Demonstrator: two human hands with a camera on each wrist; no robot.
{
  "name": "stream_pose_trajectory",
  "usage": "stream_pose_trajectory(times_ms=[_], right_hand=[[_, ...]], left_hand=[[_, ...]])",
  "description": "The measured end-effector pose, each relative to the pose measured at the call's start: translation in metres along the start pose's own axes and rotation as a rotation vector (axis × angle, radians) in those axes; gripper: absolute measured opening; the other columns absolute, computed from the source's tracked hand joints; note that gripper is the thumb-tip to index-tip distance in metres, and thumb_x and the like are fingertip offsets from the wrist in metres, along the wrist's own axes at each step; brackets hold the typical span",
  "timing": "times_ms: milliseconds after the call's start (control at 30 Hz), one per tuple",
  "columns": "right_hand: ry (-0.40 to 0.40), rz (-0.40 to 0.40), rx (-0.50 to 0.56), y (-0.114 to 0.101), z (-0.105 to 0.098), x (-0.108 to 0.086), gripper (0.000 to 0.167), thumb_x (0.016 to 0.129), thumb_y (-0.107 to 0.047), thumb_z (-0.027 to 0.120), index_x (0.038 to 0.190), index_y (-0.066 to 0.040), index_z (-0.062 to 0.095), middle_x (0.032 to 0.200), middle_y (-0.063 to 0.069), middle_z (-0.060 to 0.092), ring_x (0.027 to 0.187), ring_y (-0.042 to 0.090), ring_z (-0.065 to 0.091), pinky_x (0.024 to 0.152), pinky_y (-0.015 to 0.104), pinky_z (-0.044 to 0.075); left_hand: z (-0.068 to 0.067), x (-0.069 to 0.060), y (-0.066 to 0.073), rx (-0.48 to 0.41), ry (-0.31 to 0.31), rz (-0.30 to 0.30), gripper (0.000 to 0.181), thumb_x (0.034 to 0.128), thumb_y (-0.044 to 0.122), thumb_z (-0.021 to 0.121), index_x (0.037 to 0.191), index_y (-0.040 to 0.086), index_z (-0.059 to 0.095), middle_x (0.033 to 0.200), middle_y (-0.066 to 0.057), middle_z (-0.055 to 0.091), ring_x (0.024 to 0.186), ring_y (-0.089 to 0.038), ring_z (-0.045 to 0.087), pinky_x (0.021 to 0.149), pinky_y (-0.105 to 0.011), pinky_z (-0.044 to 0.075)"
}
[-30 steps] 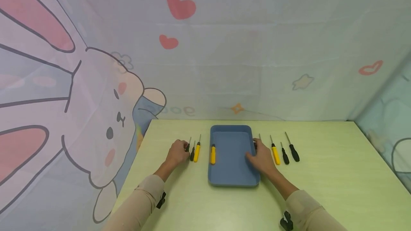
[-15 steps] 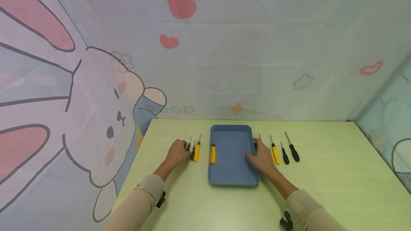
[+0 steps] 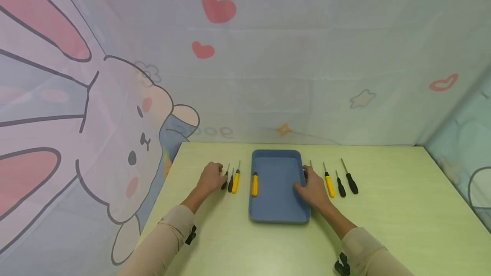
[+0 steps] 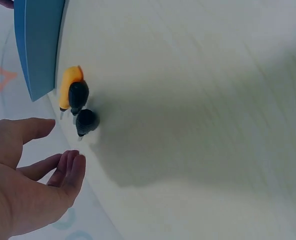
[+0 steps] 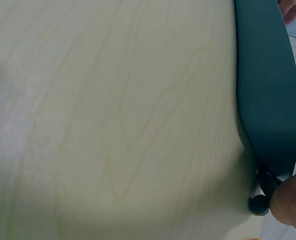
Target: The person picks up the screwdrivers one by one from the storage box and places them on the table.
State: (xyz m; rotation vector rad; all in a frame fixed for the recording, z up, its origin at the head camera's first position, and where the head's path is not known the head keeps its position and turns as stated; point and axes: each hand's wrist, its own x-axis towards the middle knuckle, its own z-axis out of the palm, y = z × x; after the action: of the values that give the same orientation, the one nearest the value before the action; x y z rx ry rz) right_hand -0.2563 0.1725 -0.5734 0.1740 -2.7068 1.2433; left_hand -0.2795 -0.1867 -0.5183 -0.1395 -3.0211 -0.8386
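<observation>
My left hand [image 3: 210, 178] is just left of a small black-handled screwdriver [image 3: 225, 182], with thumb and fingers spread apart. In the left wrist view a gap shows between that hand [image 4: 33, 185] and the ribbed black handle [image 4: 86, 121]. Beside it lie another black screwdriver [image 3: 231, 183] and a yellow one [image 3: 235, 181]. A blue tray [image 3: 278, 208] stands in the middle, a yellow screwdriver [image 3: 255, 184] lying in it along the left wall. My right hand [image 3: 315, 190] holds the tray's right rim, thumb inside. Another screwdriver [image 5: 259, 205] lies under that hand, mostly hidden.
Right of the tray lie a yellow screwdriver [image 3: 329, 185], a short black one [image 3: 340, 188] and a longer black one [image 3: 351, 183]. The pale green table [image 3: 406, 216] meets a printed cloth backdrop [image 3: 291, 63] at its back edge.
My left hand has opened its fingers and drawn slightly left, away from the leftmost black screwdriver, whose handle now shows more. The right hand and tray have stayed put.
</observation>
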Motion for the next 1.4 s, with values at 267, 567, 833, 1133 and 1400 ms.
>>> stream_pose_trajectory(times_ms=[267,567,833,1133,1400], right_hand=[[0.000,-0.007,0.006,0.000,0.001,0.000,0.066,0.093,-0.015,0.072,0.149,0.010,0.046,0.133,0.034,0.064,0.121,0.047,0.064,0.100,0.060,0.055],[-0.001,-0.001,-0.002,0.002,0.001,0.001,0.066,0.094,-0.015,0.072,0.149,0.009,0.046,0.131,0.033,0.065,0.119,0.046,0.065,0.099,0.059,0.056],[-0.002,-0.001,-0.004,0.000,0.000,0.000,0.065,0.094,-0.015,0.072,0.149,0.009,0.046,0.132,0.033,0.065,0.120,0.046,0.065,0.099,0.059,0.055],[0.008,-0.008,-0.017,-0.002,-0.001,0.000,0.066,0.092,-0.016,0.071,0.148,0.009,0.047,0.132,0.033,0.065,0.120,0.047,0.065,0.100,0.059,0.055],[0.012,-0.008,-0.019,0.000,0.001,0.000,0.065,0.093,-0.016,0.071,0.148,0.010,0.047,0.131,0.034,0.065,0.120,0.047,0.065,0.100,0.059,0.055]], left_hand=[[-0.003,0.003,0.015,-0.050,0.039,0.045,0.049,0.0956,0.014,0.074,0.135,-0.012,0.064,0.119,-0.024,0.066,0.104,-0.036,0.066,0.089,-0.048,0.060],[-0.003,0.005,0.028,-0.064,0.006,0.042,0.051,0.0976,0.015,0.075,0.140,-0.010,0.061,0.125,-0.023,0.064,0.111,-0.036,0.065,0.095,-0.047,0.059],[-0.004,0.005,0.040,-0.068,-0.035,0.052,0.056,0.0972,0.018,0.074,0.143,-0.009,0.058,0.131,-0.022,0.063,0.116,-0.038,0.064,0.099,-0.048,0.057],[0.000,0.005,0.053,0.025,-0.149,0.147,0.064,0.0971,0.023,0.077,0.147,-0.010,0.054,0.146,-0.029,0.054,0.134,-0.045,0.054,0.108,-0.053,0.052],[0.009,0.004,0.061,0.037,-0.175,0.189,0.067,0.0970,0.026,0.078,0.148,-0.009,0.053,0.149,-0.028,0.051,0.134,-0.043,0.054,0.109,-0.051,0.052]])
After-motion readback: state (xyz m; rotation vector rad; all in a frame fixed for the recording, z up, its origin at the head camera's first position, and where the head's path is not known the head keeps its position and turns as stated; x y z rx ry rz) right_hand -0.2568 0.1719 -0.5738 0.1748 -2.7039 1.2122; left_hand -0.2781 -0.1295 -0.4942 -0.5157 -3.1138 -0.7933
